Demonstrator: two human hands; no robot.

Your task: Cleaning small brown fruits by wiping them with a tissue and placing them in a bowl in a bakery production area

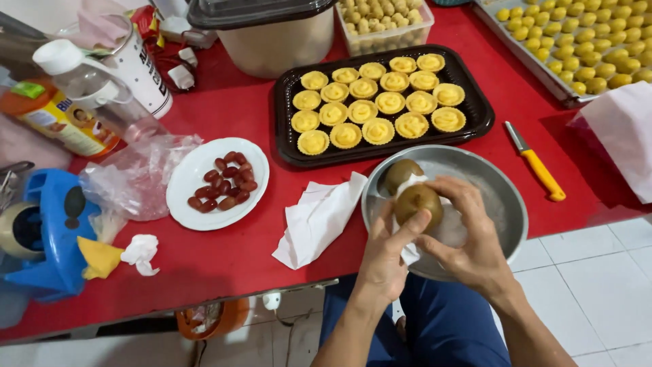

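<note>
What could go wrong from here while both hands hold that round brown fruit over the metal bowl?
1. The round brown fruit is pinched by the left hand and right hand through thin white tissue; it might slip into the round metal bowl.
2. That bowl overhangs the red table edge, so pressing down could tip it.

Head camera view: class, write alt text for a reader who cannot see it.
Two bare hands, left hand and right hand, hold a round brown fruit with white tissue over a round metal bowl. On the red table sit a black tray of yellow tarts and an orange-handled knife.
</note>
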